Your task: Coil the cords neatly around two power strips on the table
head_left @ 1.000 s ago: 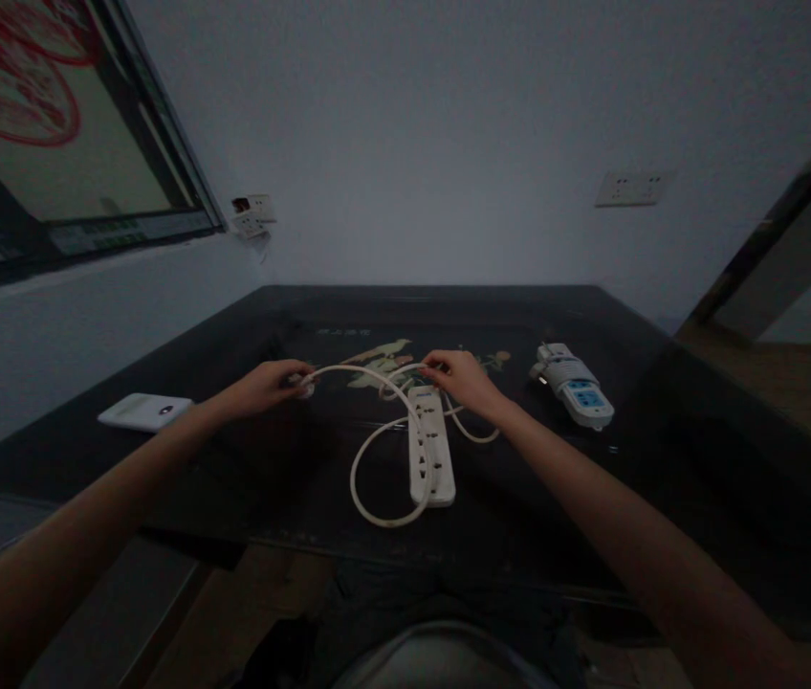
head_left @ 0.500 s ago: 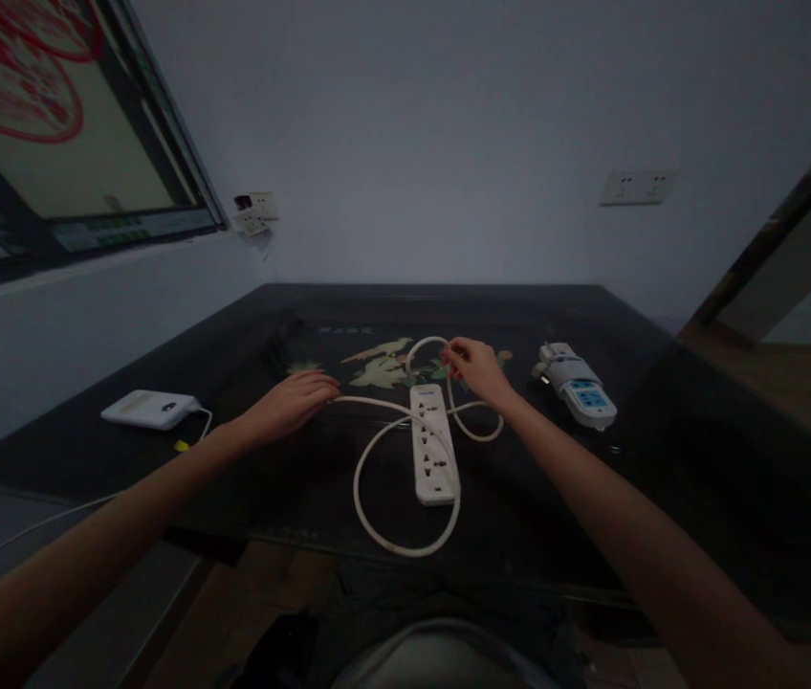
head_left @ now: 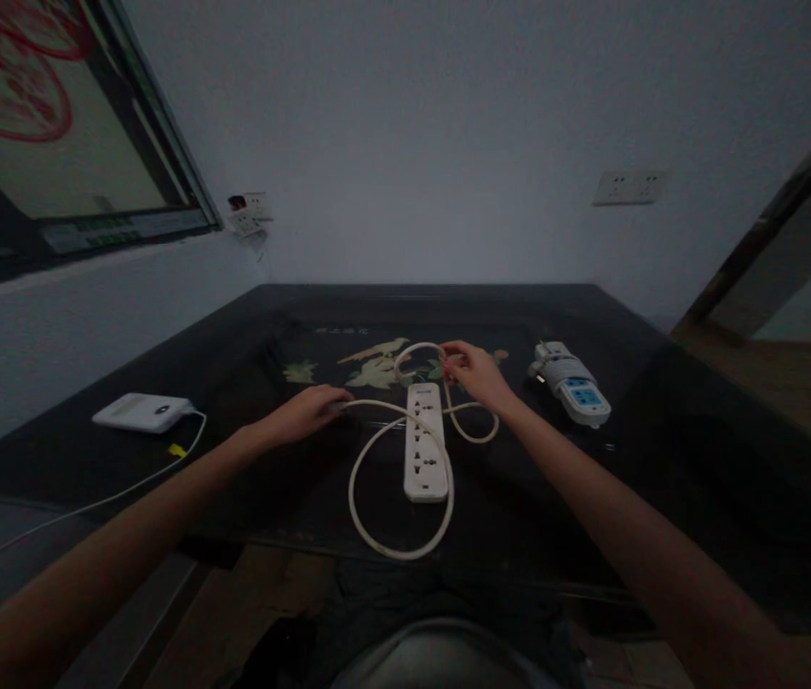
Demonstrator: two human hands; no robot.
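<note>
A white power strip (head_left: 425, 443) lies lengthwise on the dark table (head_left: 592, 316). Its white cord (head_left: 391, 549) loops around and over it. My left hand (head_left: 312, 411) rests on the table left of the strip, fingers closed over the cord's end, whose plug is hidden. My right hand (head_left: 475, 371) is just beyond the strip's far end, fingers pinched on a small loop of the cord.
A second white power strip with a blue face (head_left: 572, 384) lies to the right. A white power bank (head_left: 142, 412) with a thin cable (head_left: 90, 504) sits at the left. Wall sockets (head_left: 629, 187) are on the far wall, others (head_left: 248, 214) near the window.
My left hand has moved right along the table, toward the strip, with the cord's end. The big cord loop has widened toward me. My right hand has lifted a small loop behind the strip.
</note>
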